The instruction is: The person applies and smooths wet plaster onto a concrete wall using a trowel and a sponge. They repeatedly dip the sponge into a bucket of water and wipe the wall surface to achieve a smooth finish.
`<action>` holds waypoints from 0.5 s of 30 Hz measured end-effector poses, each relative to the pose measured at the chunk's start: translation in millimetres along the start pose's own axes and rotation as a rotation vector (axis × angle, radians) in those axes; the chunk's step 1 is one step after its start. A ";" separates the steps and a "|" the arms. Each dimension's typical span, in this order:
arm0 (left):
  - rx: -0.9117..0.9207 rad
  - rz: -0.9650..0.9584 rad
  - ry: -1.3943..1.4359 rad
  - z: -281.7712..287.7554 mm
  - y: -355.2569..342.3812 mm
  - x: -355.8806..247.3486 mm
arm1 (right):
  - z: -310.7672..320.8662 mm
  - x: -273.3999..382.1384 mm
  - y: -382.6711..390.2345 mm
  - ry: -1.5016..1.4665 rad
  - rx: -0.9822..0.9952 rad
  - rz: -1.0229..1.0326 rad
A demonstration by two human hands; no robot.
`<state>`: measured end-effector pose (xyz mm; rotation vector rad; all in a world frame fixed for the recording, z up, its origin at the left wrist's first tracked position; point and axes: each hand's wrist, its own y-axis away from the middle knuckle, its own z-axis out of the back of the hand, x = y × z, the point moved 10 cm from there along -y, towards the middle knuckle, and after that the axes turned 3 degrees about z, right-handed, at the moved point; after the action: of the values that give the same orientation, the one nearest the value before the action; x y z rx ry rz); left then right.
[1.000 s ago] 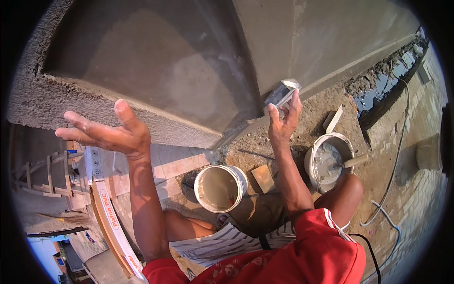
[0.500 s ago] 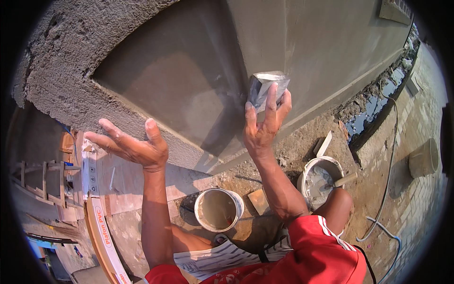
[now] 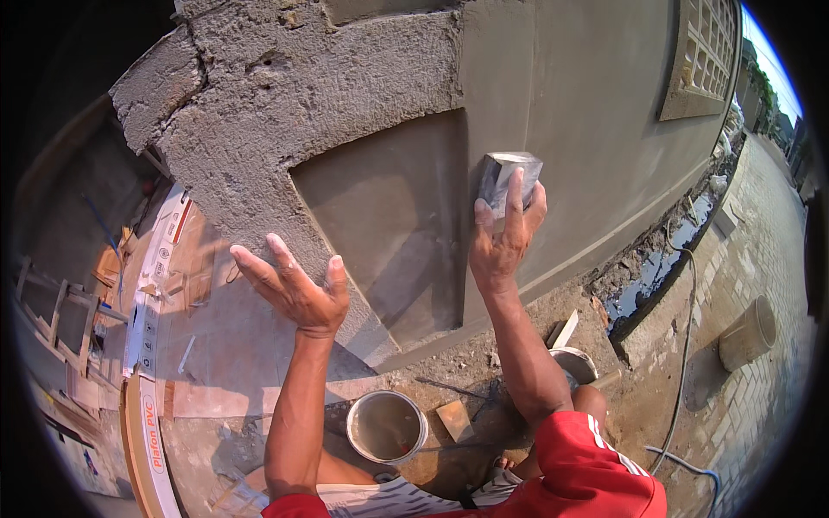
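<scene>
My right hand grips a small grey block with a pale, glossy top edge, thumb on one side and fingers over it. The block is against the smooth grey plastered wall, just right of a recessed panel; whether it touches the surface I cannot tell. My left hand is raised with fingers spread and whitish fingertips, holding nothing. It hovers in front of the rough plaster border at the panel's lower left.
Below stand a bucket of murky water and another bucket, partly behind my right arm. A tile piece lies between them. To the right are a hose, a wet ditch and a grey bucket; long boxes lie left.
The view has tilted up, showing more of the wall's upper part and the window grille. Both hands appear farther right in the picture; my right hand still holds the block.
</scene>
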<state>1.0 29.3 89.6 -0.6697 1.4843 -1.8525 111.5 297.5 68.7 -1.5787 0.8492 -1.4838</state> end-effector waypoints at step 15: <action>0.827 0.583 0.295 24.7 143.6 89.7 | 11.6 -101.6 135.5 -0.095 0.138 -0.163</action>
<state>-13.4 -74.1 -46.0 0.4030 0.7948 -1.8844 120.3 325.6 -98.5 -1.6316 0.5637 -1.5330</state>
